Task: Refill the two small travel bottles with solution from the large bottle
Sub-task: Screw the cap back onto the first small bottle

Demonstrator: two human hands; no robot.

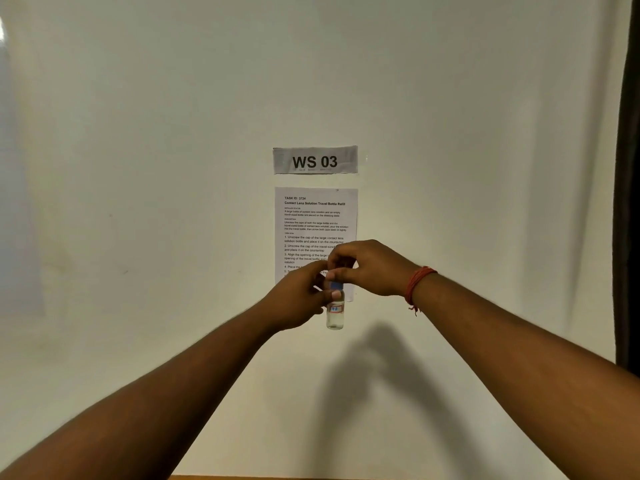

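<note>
A small clear travel bottle (335,315) with a red-edged label and a blue cap (335,285) is held upright in the air in front of the wall. My left hand (298,299) grips the bottle's upper body from the left. My right hand (367,268) comes from above and right, with its fingers closed around the blue cap. The bottle looks to hold clear liquid in its lower part. The large bottle and the second travel bottle are out of view.
A white wall fills the view, with a "WS 03" sign (315,160) and a printed task sheet (316,220) behind my hands. A dark curtain edge (628,202) runs down the right. A strip of wooden tabletop (311,477) shows at the bottom.
</note>
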